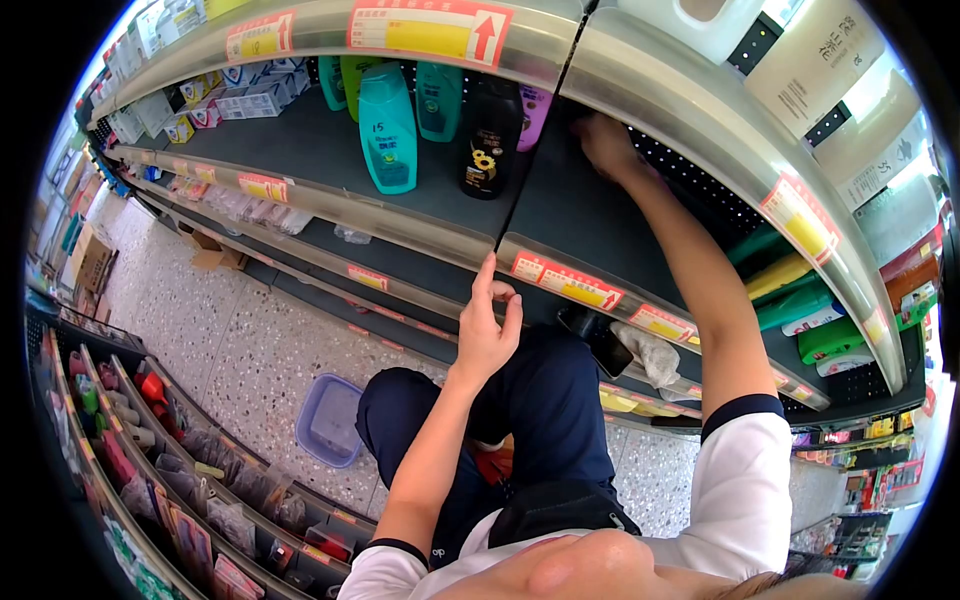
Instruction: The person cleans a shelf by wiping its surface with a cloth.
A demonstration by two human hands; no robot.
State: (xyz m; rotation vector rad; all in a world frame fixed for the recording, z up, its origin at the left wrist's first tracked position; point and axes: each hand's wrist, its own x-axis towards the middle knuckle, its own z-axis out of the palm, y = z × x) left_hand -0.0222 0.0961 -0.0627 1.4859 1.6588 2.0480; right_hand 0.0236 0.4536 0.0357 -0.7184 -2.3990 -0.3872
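My right hand (606,146) reaches deep into the dark shelf (570,215), beside the perforated back panel; its fingers are in shadow, and whatever they touch is hidden. At the shelf's front edge, my left hand (488,322) has its index finger stretched up to the rail and the others loosely curled, with nothing held. Left of the shelf joint stand a teal bottle (388,130) marked 15 and a black bottle (491,140) with yellow flowers. Behind them are another teal bottle (438,100) and a purple one (533,118).
A purple basin (330,421) sits on the speckled floor left of my knees. A crumpled whitish cloth (648,356) and a dark phone-like object (608,352) lie on the lower shelf. Tubes (800,300) lie stacked at the right. Small boxes (255,100) fill the shelf's left end.
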